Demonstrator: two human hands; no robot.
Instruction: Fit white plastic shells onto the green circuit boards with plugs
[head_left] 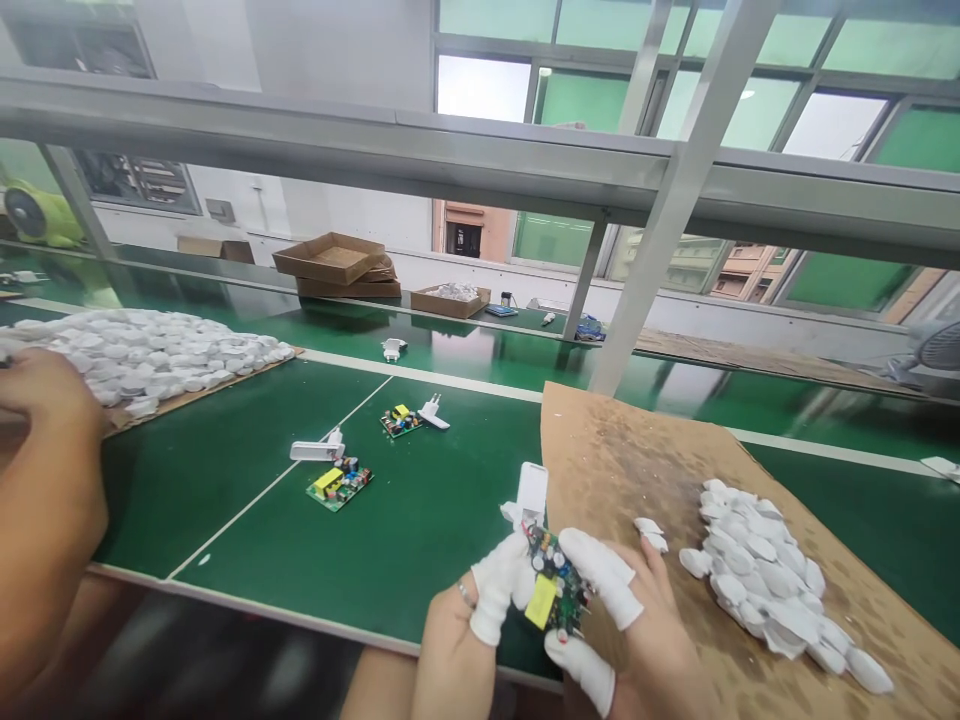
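Observation:
Between my two hands, over the green bench's front edge, is a circuit board (553, 590) with a yellow transformer and several small components. A white plug housing (532, 492) sits at the board's far end, apparently joined by wires. My left hand (487, 595), with white coverings on its fingers, grips the board's left side near the housing. On the other side, my right hand (626, 600) pinches the board between covered thumb and fingers. Two similar boards, one nearer (340, 486) and one farther (401, 421), lie to the left with their white plug parts.
Brown cardboard (622, 450) on the right bears a pile of white pieces (765, 570). A co-worker's arm (52, 490) reaches in at left beside a larger white pile (172, 355). Cardboard trays (330, 258) stand behind. A slanted metal post (652, 250) rises beyond the cardboard.

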